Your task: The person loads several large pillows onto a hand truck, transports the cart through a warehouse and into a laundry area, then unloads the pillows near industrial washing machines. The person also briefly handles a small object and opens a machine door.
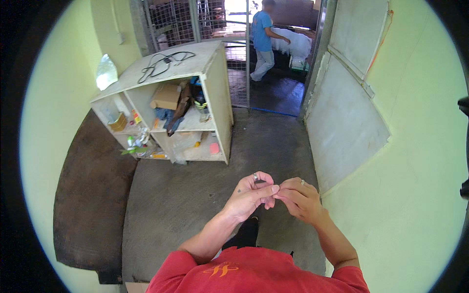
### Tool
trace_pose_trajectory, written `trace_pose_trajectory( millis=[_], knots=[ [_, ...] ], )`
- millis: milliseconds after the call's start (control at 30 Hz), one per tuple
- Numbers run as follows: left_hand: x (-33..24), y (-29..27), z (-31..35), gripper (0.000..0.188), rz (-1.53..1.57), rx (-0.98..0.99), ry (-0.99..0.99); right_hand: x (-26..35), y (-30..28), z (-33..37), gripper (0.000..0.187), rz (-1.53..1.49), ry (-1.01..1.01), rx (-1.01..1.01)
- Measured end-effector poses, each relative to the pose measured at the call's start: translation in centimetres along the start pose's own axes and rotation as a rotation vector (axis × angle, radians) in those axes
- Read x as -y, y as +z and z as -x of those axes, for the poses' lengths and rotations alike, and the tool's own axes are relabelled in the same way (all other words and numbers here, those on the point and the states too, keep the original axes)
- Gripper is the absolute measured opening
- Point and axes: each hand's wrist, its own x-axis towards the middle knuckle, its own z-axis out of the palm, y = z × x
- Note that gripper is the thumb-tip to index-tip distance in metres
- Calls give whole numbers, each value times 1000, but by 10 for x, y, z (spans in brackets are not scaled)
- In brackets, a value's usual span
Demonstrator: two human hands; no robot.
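In front of my red shirt, my left hand (247,198) and my right hand (304,201) meet at the fingertips. The left thumb presses against the tips of the right fingers, and the other left fingers are curled. My right thumb and fingers are pinched together. Whatever lies between the tips, if anything, is too small or hidden to make out. Each hand wears a ring. Below them show the grey floor and one dark shoe (251,222).
A white shelf unit (222,97) holds a cardboard box (166,96), cloths and bottles; a black cable (163,62) lies on top. A brown board (93,195) is at left. Beyond the open mesh door (237,68), a person in blue (263,36) stands near white material. White panels (342,122) line the right wall.
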Motion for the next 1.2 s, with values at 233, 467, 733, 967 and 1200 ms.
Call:
trace_pose_trajectory(
  millis=[233, 467, 733, 967, 1200],
  knots=[
    [-46, -34, -230, 16, -11, 78, -16, -208, -21, -61, 23, 149, -15, -108],
    [-92, -36, -453, 21, -105, 244, -142, -384, -72, -108, 23, 322, 72, -163],
    [-111, -91, -689, 19, -124, 112, -157, -636, -79, -149, 22, 254, 106, -158],
    [-202, -133, -863, 18, -80, -84, 78, -856, -69, -269, 21, 15, -18, -169],
    [-272, -207, -980, 18, -21, -343, 185, -1019, -12, -369, 21, -173, -96, -34]
  ],
)
